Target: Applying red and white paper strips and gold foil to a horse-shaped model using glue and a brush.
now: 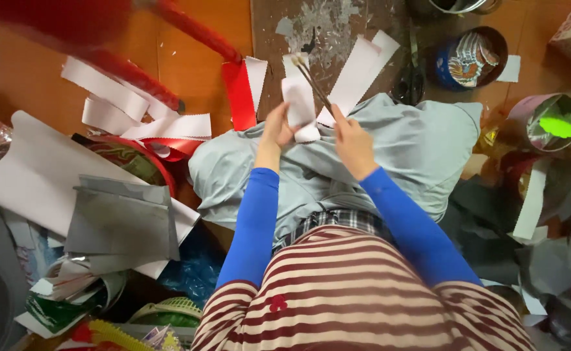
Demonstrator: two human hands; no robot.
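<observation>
My left hand point(276, 129) holds a white paper strip point(300, 104) with a scalloped edge, upright over my lap. My right hand point(352, 140) grips a thin dark brush point(312, 81) whose tip rests near the top of that strip. Both arms wear blue sleeves, and a pale grey cloth point(415, 146) covers my knees below the hands. A board smeared with white paste point(324, 26) lies just beyond the strip.
More white scalloped strips point(357, 71) and a red strip point(238, 94) lie on the orange floor. A red stool leg point(194, 29) crosses upper left. Grey sheets point(119, 221) pile at left. Round tins point(470, 55) and a pink tub point(552, 120) stand at right.
</observation>
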